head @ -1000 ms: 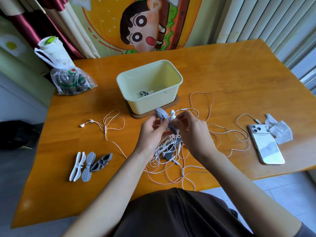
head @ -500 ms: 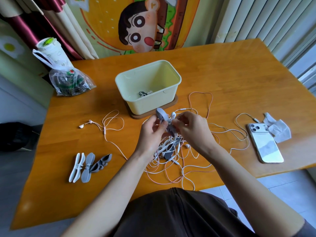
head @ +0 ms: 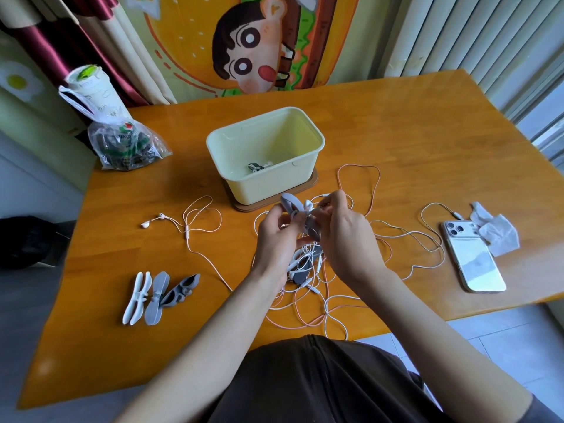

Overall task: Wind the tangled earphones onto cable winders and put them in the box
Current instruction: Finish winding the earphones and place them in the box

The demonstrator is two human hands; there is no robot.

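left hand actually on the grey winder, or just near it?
Touching. Head view: left hand fingers pinch the grey winder above the table; right hand pinches the white earphone beside it.

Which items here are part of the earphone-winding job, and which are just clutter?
Job: grey winder in left hand; tangled earphones, one cable pinched by right hand; spare winders; box.
Lying about: phone; tissue; plastic bag.
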